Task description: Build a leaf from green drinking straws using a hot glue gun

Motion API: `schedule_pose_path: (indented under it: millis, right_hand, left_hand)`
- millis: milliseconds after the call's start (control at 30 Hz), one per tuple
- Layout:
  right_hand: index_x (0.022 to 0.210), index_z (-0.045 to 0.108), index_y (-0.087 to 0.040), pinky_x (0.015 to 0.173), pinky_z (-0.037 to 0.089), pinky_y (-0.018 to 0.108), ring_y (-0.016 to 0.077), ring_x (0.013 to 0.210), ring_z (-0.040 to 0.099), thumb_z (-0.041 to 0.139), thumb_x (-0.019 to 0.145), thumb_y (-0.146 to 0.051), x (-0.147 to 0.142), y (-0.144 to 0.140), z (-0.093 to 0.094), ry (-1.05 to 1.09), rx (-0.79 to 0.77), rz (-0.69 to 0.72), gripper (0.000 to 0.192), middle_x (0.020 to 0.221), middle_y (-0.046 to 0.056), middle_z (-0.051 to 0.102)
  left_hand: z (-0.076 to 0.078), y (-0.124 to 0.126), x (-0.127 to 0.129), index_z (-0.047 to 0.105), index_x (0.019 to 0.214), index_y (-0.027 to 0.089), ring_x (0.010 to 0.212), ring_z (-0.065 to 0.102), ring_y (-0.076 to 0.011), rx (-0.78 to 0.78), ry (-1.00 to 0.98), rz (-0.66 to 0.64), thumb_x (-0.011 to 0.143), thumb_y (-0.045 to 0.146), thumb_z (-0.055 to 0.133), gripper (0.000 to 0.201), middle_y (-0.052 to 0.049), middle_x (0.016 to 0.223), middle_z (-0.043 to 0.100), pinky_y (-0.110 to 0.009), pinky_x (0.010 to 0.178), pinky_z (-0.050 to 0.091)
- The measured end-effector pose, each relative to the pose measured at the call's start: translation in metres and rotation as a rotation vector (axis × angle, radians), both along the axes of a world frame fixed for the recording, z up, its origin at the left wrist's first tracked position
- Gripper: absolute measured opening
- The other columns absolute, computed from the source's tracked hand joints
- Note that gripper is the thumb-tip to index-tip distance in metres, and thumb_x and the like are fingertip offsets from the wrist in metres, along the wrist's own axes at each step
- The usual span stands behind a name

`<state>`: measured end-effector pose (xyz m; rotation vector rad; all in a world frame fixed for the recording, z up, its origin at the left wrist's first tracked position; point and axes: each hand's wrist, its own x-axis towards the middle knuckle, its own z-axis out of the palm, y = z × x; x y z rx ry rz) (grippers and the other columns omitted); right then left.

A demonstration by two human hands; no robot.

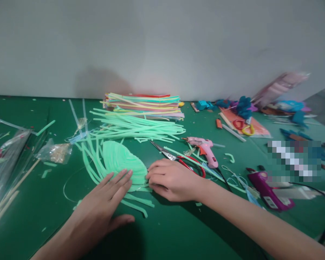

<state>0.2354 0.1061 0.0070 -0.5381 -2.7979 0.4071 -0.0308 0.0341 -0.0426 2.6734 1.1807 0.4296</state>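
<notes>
A mint-green leaf shape (121,159) made of pipe cleaners laid side by side rests on the green table. My left hand (112,193) lies flat over its lower edge, fingers stretched out, thumb apart. At the shape's right tip, my right hand (170,180) has its fingers bent and pinched on a mint-green pipe cleaner end; the fingertips are partly hidden. Loose pipe cleaner ends (138,206) stick out below the shape, and more tails (90,168) curve out on its left. Red-handled scissors (176,157) lie just beyond my right hand.
Behind the shape lie a mint-green pipe cleaner pile (141,126) and a multicoloured bundle (143,103). A pink glue gun (208,148) and a magenta device (271,191) with a cord are on the right. Yellow-and-red scissors (243,127) lie farther back. On the left are a small plastic bag (55,151) and sticks (24,177).
</notes>
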Motion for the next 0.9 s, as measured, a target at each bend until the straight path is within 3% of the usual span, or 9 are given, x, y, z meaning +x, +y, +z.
schedule_pose_path:
  millis: [133,333,533,900]
  right_hand:
    - [0.082,0.067,-0.016,0.088,0.05,0.036,0.0224,0.102,0.058,0.05,0.092,-0.017,0.0,-0.001,0.0,0.028,0.008,-0.003,0.019,0.088,0.008,0.07]
    - [0.081,0.067,-0.015,0.089,0.049,0.039,0.0233,0.102,0.055,0.052,0.092,-0.017,0.003,-0.009,-0.003,0.068,0.022,-0.109,0.019,0.102,0.012,0.065]
    - [0.082,0.066,-0.016,0.086,0.049,0.038,0.0225,0.098,0.056,0.052,0.093,-0.019,0.003,-0.01,-0.002,0.073,0.018,-0.133,0.018,0.094,0.01,0.066]
    - [0.082,0.068,-0.017,0.085,0.047,0.037,0.0226,0.097,0.056,0.057,0.088,-0.018,-0.011,0.007,0.02,-0.067,0.033,-0.082,0.012,0.085,0.007,0.068]
  left_hand:
    - [-0.004,0.002,0.001,0.025,0.154,0.017,0.143,0.037,-0.0272,0.165,0.082,-0.053,0.089,0.061,0.052,0.083,-0.01,0.154,0.041,-0.044,0.119,0.024]
    - [0.0,0.001,0.001,0.027,0.152,0.01,0.141,0.039,-0.0281,0.268,0.158,-0.07,0.089,0.064,0.049,0.086,-0.013,0.153,0.042,-0.043,0.115,0.03]
    - [0.001,0.002,0.005,0.037,0.15,0.019,0.138,0.043,-0.0311,0.292,0.158,-0.082,0.084,0.071,0.049,0.085,-0.013,0.153,0.043,-0.046,0.112,0.032]
    - [0.002,0.003,0.007,0.041,0.148,0.02,0.137,0.045,-0.0289,0.353,0.191,-0.067,0.084,0.076,0.043,0.085,-0.011,0.15,0.048,-0.043,0.115,0.023]
